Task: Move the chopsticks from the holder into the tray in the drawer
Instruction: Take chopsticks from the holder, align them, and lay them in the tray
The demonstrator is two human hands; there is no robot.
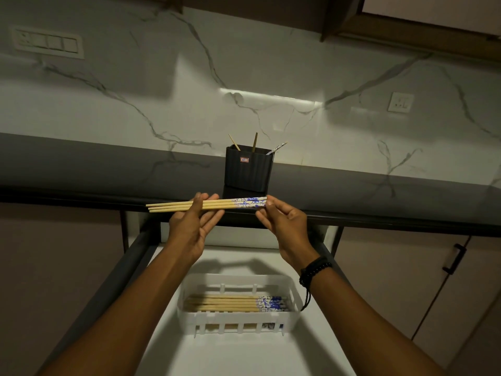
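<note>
A bundle of three wooden chopsticks (217,204) with blue-and-white patterned ends lies level in the air above the open drawer. My left hand (191,229) holds them near the plain ends, thumb over the top and fingers under. My right hand (282,222) pinches the patterned ends with its fingertips. Behind them on the dark counter stands the black ribbed holder (248,170), with three chopsticks (254,142) sticking out. Below, the white slotted tray (294,294) sits in the drawer with several chopsticks (230,303) lying side by side, patterned ends to the right.
The drawer (244,354) has a white floor and dark side rails, pulled out under the counter edge (379,219). A marble backsplash with a switch plate (48,43) and a socket (401,102) rises behind. A cabinet door handle (454,259) is at right.
</note>
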